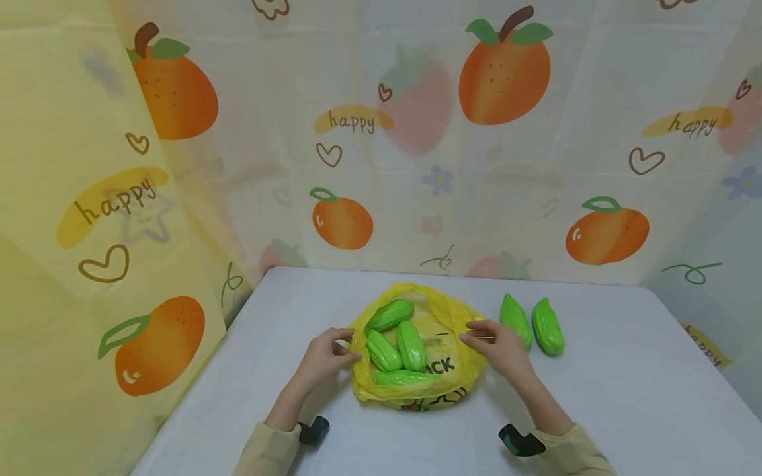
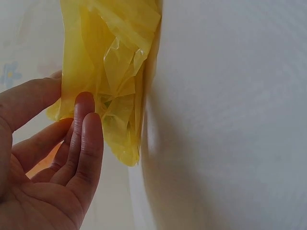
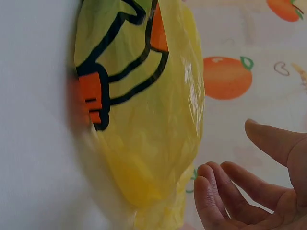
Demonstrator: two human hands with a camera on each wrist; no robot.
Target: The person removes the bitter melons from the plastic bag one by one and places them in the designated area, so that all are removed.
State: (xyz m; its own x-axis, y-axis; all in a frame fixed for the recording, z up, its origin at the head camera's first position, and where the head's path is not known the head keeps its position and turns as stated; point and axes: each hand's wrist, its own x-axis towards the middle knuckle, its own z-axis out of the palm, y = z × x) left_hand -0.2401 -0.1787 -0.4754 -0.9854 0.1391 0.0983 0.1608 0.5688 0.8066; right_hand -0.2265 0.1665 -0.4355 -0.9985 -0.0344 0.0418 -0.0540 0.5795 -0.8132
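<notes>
A yellow plastic bag (image 1: 437, 387) lies with its mouth spread wide on the white table, several green ridged vegetable-like pieces (image 1: 411, 345) inside. At its left rim is the left hand (image 1: 324, 357); in the left wrist view that hand (image 2: 53, 158) has its thumb and index finger at the edge of the yellow film (image 2: 120, 72), the other fingers loosely bent. The right hand (image 1: 500, 347) is at the bag's right rim in the head view. In the right wrist view its fingers (image 3: 232, 191) are relaxed and apart from the thumb, beside the bag (image 3: 153, 110), gripping nothing visible.
Two more green pieces, one (image 1: 515, 318) partly behind the right hand and another (image 1: 548, 327) beside it, lie on the white table (image 1: 625, 370) right of the bag. A fruit-printed curtain (image 1: 411, 218) hangs behind the table and along its left side.
</notes>
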